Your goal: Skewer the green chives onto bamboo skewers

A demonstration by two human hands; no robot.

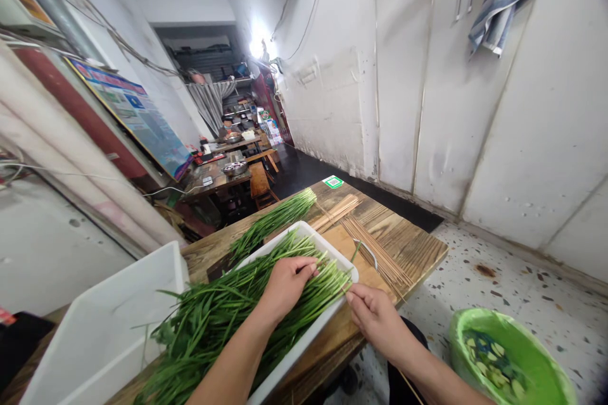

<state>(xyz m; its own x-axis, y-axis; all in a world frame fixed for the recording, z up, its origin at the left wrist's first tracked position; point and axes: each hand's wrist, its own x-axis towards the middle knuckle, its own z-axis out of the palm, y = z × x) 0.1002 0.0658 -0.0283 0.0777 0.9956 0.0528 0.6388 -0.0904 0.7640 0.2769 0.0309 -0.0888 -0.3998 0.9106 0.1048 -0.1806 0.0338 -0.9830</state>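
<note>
2 bare hands on the job, both over the white tray (304, 345), which sits on a wooden board (377, 280) on the wooden table (425, 247). Tray is heaped with long green stalks (223, 310): pale stem ends toward the right hand, leafy tips spilling over the tray's near-left end.

Left hand (289, 281): over the pile, thumb and fingertips pinched at the pale stems; can't tell how many stalks are in the grip. Right hand (373, 310): just off the tray's corner, thumb and index pinched on what looks like a thin stick (411, 387), visible again by the forearm; most of it is hidden by the hand.

1 loose stalk (356, 252) pokes up over the tray's right corner, near a metal handle (369, 253). Past the tray: 1 more bunch of stalks (275, 218), plus 2 groups of wooden skewers (375, 252), and a green QR card (333, 182) at the table's far edge.

White bin (107, 313) left of the tray. Green tub (546, 364) on the speckled floor, right, pale scraps (496, 354) inside.
</note>
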